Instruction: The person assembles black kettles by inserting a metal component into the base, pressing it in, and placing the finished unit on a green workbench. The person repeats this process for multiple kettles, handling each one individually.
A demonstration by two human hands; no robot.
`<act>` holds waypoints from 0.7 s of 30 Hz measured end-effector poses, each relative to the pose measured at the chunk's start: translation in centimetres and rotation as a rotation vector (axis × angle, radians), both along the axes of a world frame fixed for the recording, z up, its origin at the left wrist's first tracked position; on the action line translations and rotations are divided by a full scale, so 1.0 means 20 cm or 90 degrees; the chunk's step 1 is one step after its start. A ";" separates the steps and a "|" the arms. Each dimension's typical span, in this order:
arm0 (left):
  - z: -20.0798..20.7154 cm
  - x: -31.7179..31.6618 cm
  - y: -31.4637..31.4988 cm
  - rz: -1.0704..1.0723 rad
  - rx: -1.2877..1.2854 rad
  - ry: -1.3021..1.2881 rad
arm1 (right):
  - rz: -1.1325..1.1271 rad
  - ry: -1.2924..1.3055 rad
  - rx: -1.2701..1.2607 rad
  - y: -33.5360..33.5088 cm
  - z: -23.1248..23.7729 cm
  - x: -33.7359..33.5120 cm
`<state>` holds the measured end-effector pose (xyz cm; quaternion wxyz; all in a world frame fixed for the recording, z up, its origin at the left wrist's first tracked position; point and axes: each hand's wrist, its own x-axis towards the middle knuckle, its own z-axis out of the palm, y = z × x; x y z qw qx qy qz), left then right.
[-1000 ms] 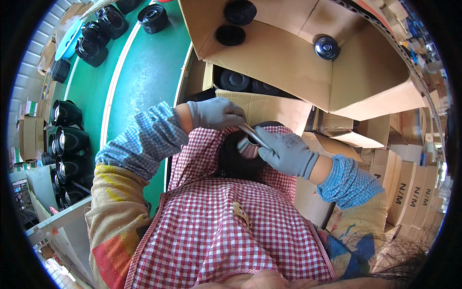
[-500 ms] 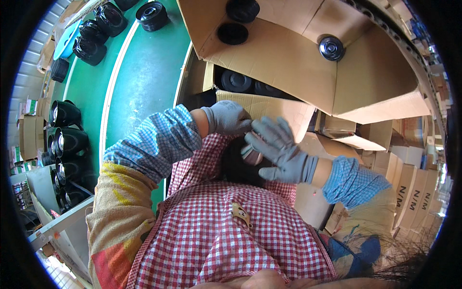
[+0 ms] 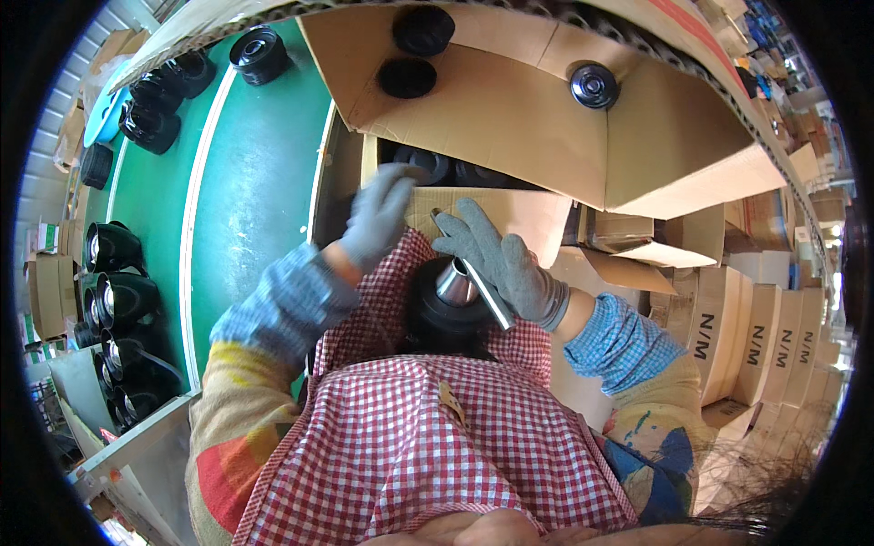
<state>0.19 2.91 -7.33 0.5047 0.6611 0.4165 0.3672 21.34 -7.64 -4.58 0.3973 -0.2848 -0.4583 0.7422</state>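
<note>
In my lap rests a round black part [image 3: 428, 305] with a silver metal cone [image 3: 456, 284] at its middle. Just above and right of it, my right hand [image 3: 510, 273], in a grey glove, is closed around a slim silver metal rod [image 3: 492, 296]. The rod slants under the fingers, its lower end beside the cone. My left hand [image 3: 381, 218], also gloved in grey, is raised to the left, near the edge of an open carton. Its fingers look stretched out and hold nothing visible, though motion blurs them.
A large open carton [image 3: 510, 109] with several round black parts stands ahead. More black parts sit in a box [image 3: 487, 205] below it. On the left, a green work surface [image 3: 250, 182] carries several glossy black housings [image 3: 127, 300]. Stacked cartons [image 3: 706, 328] stand on the right.
My hands have parted: the left moved up and left, and the right turned inward. The metal rod now shows in my right hand, and the cone in my lap is uncovered. The view shifted slightly.
</note>
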 end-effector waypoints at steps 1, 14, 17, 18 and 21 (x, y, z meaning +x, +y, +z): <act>0.05 -0.07 -0.04 -0.058 0.277 -0.013 | 0.010 0.020 -0.029 0.01 0.05 -0.02; 0.21 0.34 -0.50 -0.320 0.550 0.067 | -0.014 -0.253 0.424 0.33 -0.11 -0.01; 0.21 0.32 -0.47 -0.367 0.477 0.127 | 0.088 -0.176 0.514 0.45 -0.32 -0.10; 0.22 0.32 -0.47 -0.361 0.467 0.086 | 0.093 -0.194 0.470 0.43 -0.35 -0.06; 0.18 0.32 -0.46 -0.405 0.476 0.015 | -0.089 -0.193 0.503 0.34 -0.47 -0.05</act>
